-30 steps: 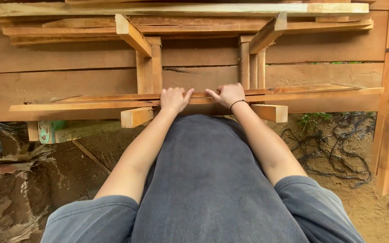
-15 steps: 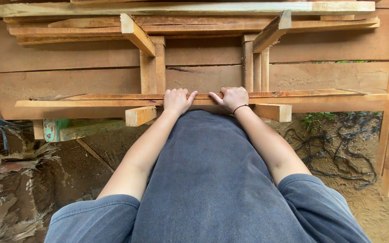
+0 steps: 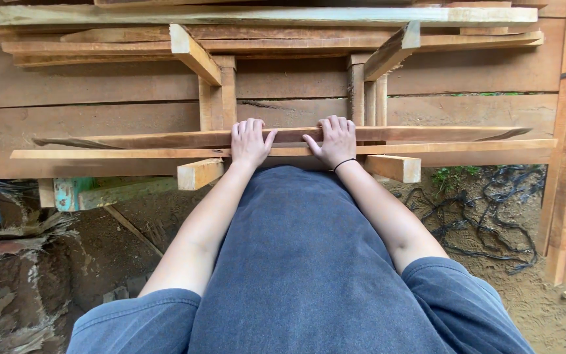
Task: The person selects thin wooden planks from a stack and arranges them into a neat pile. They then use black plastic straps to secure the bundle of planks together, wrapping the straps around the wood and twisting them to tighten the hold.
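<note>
- Nearest the camera, the grey shirt (image 3: 302, 275) filled the lower middle, both bare arms reaching forward from it over the dirt ground (image 3: 512, 262); that posture was the same as a second before.
- The left hand (image 3: 250, 141) lay palm down on the long strips (image 3: 283, 144), fingers (image 3: 247, 128) spread apart and flat, pressing rather than gripping.
- The right hand (image 3: 335, 139), with a dark band at the wrist, rested just beside it on the same strips, fingers apart, thumb pointing toward the left hand.
- Over the last second the hands had kept their spacing; the view only shifted slightly, so the strips seemed held steady, not slid.
- The strips lay across two short crosspieces (image 3: 198, 172), running from far left to far right, the upper one tapering at both ends.
- Beyond them stood two upright posts (image 3: 217, 98) carrying a higher shelf of boards (image 3: 263, 36).
- Farthest back, wide planks (image 3: 99, 92) formed a wall; tangled dark cable (image 3: 486, 210) lay on the ground at right.
</note>
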